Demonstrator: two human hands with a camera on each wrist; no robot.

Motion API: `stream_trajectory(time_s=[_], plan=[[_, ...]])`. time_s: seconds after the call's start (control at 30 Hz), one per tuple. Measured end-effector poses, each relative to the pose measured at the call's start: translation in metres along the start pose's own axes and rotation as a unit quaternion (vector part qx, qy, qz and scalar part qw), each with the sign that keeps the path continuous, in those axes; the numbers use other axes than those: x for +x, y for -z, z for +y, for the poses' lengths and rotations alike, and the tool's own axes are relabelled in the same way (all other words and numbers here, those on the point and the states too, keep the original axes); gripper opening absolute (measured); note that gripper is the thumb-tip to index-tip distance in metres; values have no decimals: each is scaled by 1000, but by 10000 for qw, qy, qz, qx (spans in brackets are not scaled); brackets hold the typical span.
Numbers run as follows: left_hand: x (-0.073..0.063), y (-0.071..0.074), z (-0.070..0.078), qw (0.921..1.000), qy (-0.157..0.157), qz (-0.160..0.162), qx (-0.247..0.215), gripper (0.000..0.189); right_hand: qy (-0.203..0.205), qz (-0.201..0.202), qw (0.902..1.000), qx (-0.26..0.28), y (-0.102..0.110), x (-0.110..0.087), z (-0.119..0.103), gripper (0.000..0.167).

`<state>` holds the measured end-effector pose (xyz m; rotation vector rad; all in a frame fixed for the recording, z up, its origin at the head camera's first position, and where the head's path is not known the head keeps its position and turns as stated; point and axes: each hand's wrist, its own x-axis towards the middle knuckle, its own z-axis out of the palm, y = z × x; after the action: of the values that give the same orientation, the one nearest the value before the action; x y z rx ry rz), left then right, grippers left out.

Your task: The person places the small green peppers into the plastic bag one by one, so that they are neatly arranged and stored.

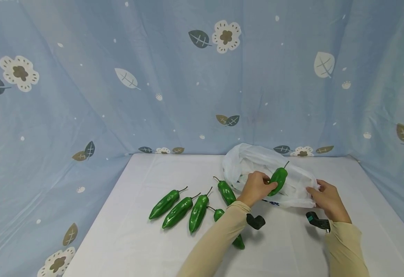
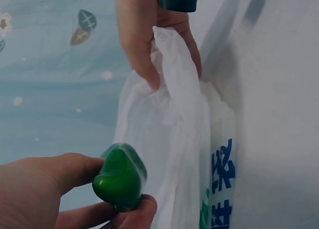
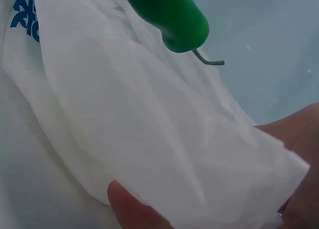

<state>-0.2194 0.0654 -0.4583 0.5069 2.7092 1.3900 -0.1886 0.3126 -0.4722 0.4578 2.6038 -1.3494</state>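
Observation:
My left hand (image 1: 257, 187) pinches a green chili pepper (image 1: 278, 180) between thumb and fingers, above the mouth of a white plastic bag (image 1: 300, 175). In the left wrist view the pepper (image 2: 121, 181) points end-on at the camera. My right hand (image 1: 329, 199) grips the bag's right edge, with the thumb on one side of the plastic. From the right wrist, the bag (image 3: 134, 109) spans most of the view and the pepper (image 3: 174, 20) hangs over its far side, stem toward the right.
Left of the bag, several green peppers (image 1: 198, 213) lie on the white table (image 1: 132, 242). One pepper (image 1: 226, 192) is close by the bag, and another (image 1: 238, 241) is partly hidden under my left forearm. A blue patterned curtain (image 1: 174, 96) stands behind.

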Motion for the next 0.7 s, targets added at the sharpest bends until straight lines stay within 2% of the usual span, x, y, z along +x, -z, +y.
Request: stream_trajectory(time_s=[0.3, 0.7], plan=[[-1, -7, -5, 9996, 59, -88, 264, 26, 126, -84, 9999, 6, 0, -1, 2, 72], [-3, -17, -3, 9996, -4, -128, 268, 24, 168, -76, 9998, 78, 0, -2, 2, 70]])
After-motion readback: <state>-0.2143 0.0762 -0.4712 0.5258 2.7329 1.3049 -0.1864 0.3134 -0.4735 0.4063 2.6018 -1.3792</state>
